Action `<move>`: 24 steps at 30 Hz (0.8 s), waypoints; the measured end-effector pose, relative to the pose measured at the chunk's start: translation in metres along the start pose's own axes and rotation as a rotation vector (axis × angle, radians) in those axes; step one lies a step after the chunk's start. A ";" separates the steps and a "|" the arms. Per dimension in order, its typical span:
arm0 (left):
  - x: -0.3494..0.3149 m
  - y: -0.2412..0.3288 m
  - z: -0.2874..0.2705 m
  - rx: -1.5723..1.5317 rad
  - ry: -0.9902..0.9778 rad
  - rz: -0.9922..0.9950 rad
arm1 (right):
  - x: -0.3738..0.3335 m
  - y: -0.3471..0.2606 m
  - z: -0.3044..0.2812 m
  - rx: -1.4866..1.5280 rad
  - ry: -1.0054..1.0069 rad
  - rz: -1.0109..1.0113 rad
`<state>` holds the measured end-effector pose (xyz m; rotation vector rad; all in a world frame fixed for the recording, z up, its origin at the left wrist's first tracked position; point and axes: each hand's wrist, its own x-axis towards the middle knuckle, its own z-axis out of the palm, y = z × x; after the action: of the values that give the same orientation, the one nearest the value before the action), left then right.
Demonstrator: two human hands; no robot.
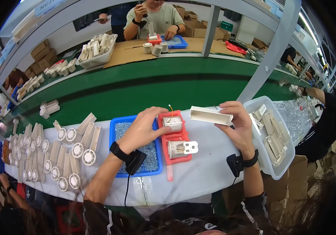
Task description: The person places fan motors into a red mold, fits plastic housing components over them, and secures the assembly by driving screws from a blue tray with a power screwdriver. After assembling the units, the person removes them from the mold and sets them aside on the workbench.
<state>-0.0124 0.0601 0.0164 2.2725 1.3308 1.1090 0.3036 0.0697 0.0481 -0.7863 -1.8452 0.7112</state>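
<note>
My right hand grips a long white open-sided plastic housing by its right end, held up over the table. My left hand curls around the far white cup-shaped part, its thumb against the near side and fingers at the far side. That part sits in the far pocket of a red two-pocket holder, and a thin yellow wire rises from it. In the near pocket lies another white cup-shaped part with a white slotted plate sticking out rightward.
Left of the holder, a blue tray contains many small screws. Rows of white assembled units fill the table's left. A translucent bin of white housings stands at right. Beyond a green conveyor, a person works opposite.
</note>
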 end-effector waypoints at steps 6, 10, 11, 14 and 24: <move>0.001 -0.008 0.026 -0.084 -0.111 -0.046 | 0.013 0.009 0.019 0.625 -0.038 0.220; -0.001 -0.009 0.033 -0.137 -0.091 -0.041 | 0.019 0.027 0.025 1.004 -0.179 0.186; 0.000 -0.006 0.031 -0.148 -0.101 -0.037 | 0.021 0.032 0.025 1.078 -0.209 0.182; -0.002 -0.008 0.035 -0.172 -0.086 -0.001 | 0.025 0.052 0.024 1.047 -0.186 0.294; -0.010 -0.017 0.040 -0.216 -0.037 0.053 | 0.023 0.050 0.050 1.030 -0.145 0.318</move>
<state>0.0039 0.0659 -0.0247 2.1699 1.0858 1.1616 0.2601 0.1123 0.0053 -0.3255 -1.1973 1.7523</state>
